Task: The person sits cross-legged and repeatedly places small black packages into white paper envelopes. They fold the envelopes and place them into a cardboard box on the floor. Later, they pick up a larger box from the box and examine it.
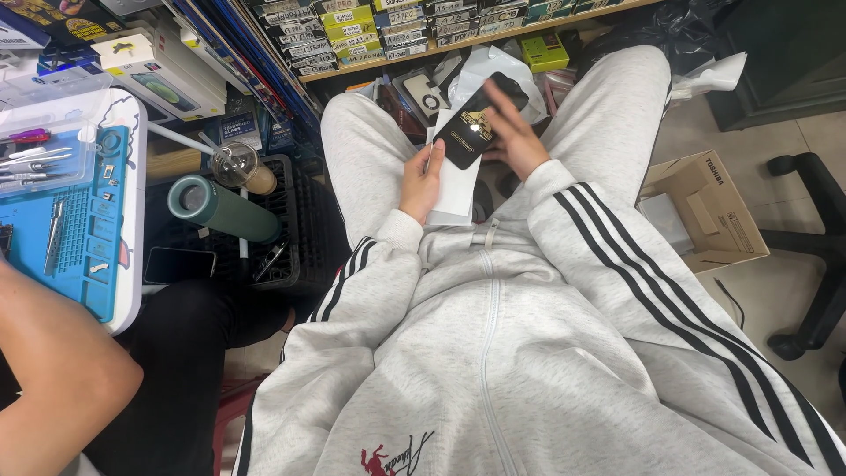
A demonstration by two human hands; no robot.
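Viewpoint: head camera looking down on a seated person in a light grey tracksuit with black stripes.
Left hand: closed around the lower edge of a white flat box, thumb on top, keeping it steady above the lap.
Right hand: fingers spread and blurred, palm over the top end of a black packet; whether it grips or only touches cannot be told.
Held items: the black packet with gold print lies tilted across the white flat box, between the 2 knees, so the box seems to serve as a backing surface.
Left of the lap: a dark green cylinder lies across a black crate, beside a clear lidded cup and a dark phone.
Workbench: a blue mat with small tools, at far left.
Other person: a bare arm at lower left, apart from the wearer's hands.
Right side: an open cardboard box and a black chair base on the floor.
Obstruction: stacked packaged goods crowd the shelf just ahead of the knees.
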